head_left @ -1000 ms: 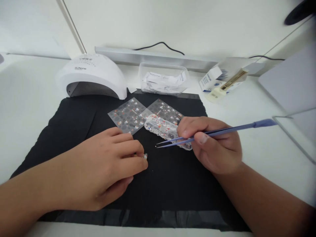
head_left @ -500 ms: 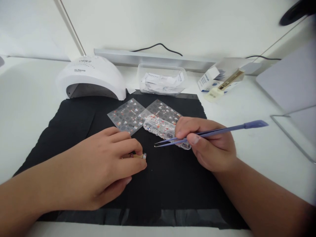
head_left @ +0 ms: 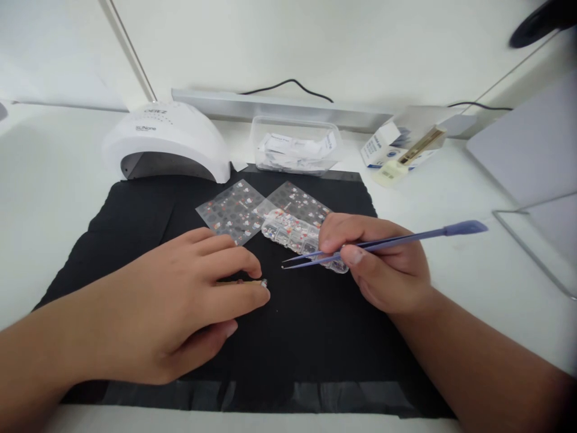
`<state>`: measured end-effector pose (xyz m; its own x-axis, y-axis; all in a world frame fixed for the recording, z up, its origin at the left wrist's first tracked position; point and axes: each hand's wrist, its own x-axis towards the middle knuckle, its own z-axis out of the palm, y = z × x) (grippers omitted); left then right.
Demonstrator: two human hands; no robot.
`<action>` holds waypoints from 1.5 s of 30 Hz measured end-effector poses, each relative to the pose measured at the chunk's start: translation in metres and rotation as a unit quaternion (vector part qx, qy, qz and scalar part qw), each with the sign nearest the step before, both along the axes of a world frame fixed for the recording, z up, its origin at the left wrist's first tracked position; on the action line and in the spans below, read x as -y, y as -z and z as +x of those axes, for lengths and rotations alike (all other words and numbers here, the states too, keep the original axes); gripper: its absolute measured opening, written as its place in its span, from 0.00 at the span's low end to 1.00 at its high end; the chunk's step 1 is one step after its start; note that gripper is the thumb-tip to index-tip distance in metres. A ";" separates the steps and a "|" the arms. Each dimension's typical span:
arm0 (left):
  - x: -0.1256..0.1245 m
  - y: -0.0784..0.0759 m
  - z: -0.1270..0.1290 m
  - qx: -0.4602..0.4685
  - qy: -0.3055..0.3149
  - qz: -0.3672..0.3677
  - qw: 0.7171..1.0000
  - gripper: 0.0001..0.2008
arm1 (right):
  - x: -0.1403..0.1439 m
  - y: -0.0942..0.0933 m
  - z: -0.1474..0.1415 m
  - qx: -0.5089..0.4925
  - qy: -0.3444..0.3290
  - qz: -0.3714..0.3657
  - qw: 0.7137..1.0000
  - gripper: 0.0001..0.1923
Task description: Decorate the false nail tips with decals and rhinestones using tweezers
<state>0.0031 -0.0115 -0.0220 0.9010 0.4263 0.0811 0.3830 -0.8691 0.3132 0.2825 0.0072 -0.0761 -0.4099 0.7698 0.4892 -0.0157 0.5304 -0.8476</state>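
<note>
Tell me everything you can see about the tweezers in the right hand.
The tweezers are long, slim and blue-violet, seemingly metal, with a wider flattened rear end pointing right over the white table. The right hand pinches them between thumb and fingers near mid-length. They lie nearly level, tips pointing left above the black mat, slightly apart, with a tiny speck at one tip, too small to identify. The tips hang short of the left hand.

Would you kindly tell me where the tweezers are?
The tweezers are in the right hand, right of centre over the black mat, tips pointing toward the left hand.
</note>
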 end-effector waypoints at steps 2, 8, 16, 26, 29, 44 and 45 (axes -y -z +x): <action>-0.001 0.001 -0.002 0.019 -0.003 0.014 1.000 0.17 | 0.000 0.000 0.000 0.000 -0.002 0.002 1.000 0.08; -0.001 0.002 -0.003 0.028 -0.004 0.024 0.999 0.12 | -0.001 -0.001 0.000 0.001 -0.009 0.008 1.000 0.08; 0.001 -0.001 0.002 0.013 0.014 0.020 1.000 0.14 | 0.000 -0.005 -0.001 0.023 -0.003 0.023 0.999 0.09; -0.003 0.004 -0.004 0.064 0.008 0.052 0.997 0.12 | 0.000 -0.014 -0.001 0.085 -0.005 0.054 0.995 0.09; -0.006 0.004 -0.010 0.108 0.001 0.080 0.991 0.09 | 0.000 -0.015 -0.001 0.094 -0.009 0.080 0.992 0.08; -0.009 0.005 -0.013 0.102 -0.023 0.074 0.992 0.05 | 0.000 -0.017 0.000 0.182 -0.036 0.152 0.971 0.08; -0.009 0.005 -0.013 0.099 -0.016 0.075 0.992 0.04 | 0.000 -0.017 0.000 0.184 -0.035 0.151 0.971 0.08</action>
<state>-0.0097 -0.0023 -0.0272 0.8472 0.4248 0.3192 0.3559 -0.8997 0.2527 0.2826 0.0070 -0.0588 -0.6453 0.5782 0.4993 0.2136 0.7641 -0.6087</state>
